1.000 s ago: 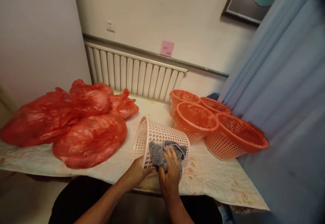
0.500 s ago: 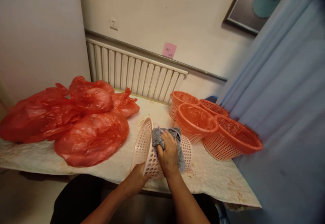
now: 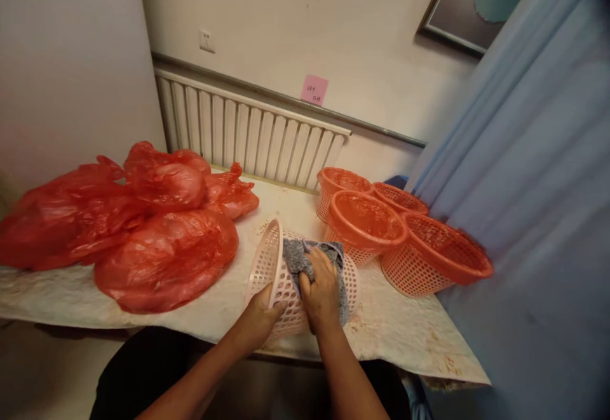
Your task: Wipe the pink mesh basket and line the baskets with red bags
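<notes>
A pale pink perforated basket (image 3: 290, 315) lies on its side near the front edge of the table, its open mouth facing left. My left hand (image 3: 260, 318) grips the basket's rim at the lower front, the thumb on the outer wall. A grey cloth (image 3: 296, 258) is draped over the basket's side. My right hand (image 3: 320, 290) presses this cloth against the wall, fingers bent over it. The palm side of my right hand is hidden.
Several red plastic bags (image 3: 166, 261) are heaped on the left of the table (image 3: 410, 344). Upright baskets lined with red bags (image 3: 366, 223) stand at the right, beside a blue curtain (image 3: 538, 204). A radiator (image 3: 248, 134) is behind the table.
My left hand has shifted slightly up along the basket's rim. My right hand and the cloth have moved a little to the right on the wall. The view has shifted slightly.
</notes>
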Tool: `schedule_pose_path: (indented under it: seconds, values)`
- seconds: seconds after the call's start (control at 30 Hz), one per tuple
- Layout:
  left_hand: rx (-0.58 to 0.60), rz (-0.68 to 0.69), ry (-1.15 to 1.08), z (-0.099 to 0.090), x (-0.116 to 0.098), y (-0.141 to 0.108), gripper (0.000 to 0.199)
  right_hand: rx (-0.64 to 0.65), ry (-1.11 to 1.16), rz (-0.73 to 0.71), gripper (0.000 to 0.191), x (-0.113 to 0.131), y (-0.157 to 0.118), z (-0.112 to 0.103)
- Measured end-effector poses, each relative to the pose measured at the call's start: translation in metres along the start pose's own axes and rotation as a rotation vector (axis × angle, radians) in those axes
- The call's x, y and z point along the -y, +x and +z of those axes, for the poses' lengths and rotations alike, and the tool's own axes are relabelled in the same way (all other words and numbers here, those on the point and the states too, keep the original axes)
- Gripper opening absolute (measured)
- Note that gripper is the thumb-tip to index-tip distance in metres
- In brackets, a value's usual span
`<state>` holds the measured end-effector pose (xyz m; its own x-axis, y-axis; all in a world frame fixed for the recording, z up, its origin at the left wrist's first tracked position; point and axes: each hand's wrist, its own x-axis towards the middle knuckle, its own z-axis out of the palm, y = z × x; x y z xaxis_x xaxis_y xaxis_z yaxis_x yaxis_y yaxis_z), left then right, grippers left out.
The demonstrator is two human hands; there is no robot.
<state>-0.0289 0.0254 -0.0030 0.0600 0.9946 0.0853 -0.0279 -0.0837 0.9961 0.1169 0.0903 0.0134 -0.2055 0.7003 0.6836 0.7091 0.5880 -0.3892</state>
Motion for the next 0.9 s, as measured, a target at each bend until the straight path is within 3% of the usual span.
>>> schedule_pose_path:
  seconds: [0.23,0.37,0.53,0.67,0.8,0.9]
  values:
    - [-0.022,-0.045,0.065,-0.002,0.004,-0.001,0.047,-0.135,-0.104,0.259,0.043,-0.090,-0.013,-0.015]
    - [0.002,-0.057,0.076,-0.008,0.007,0.001,0.046,-0.270,-0.069,0.279,0.045,-0.107,-0.043,-0.016]
    - [0.052,-0.033,0.081,-0.016,0.017,0.003,0.048,-0.388,-0.091,0.229,0.041,-0.073,-0.079,-0.003]
    - [0.053,-0.009,0.073,-0.013,0.016,0.000,0.047,-0.241,-0.057,0.026,0.048,-0.021,-0.096,0.010]
    - [0.100,0.015,0.015,-0.009,0.014,-0.005,0.048,-0.040,-0.025,-0.120,0.056,0.020,-0.084,0.014]
    - [0.077,0.033,0.103,-0.011,0.023,-0.009,0.048,-0.022,-0.002,-0.102,0.056,0.031,-0.053,0.010]
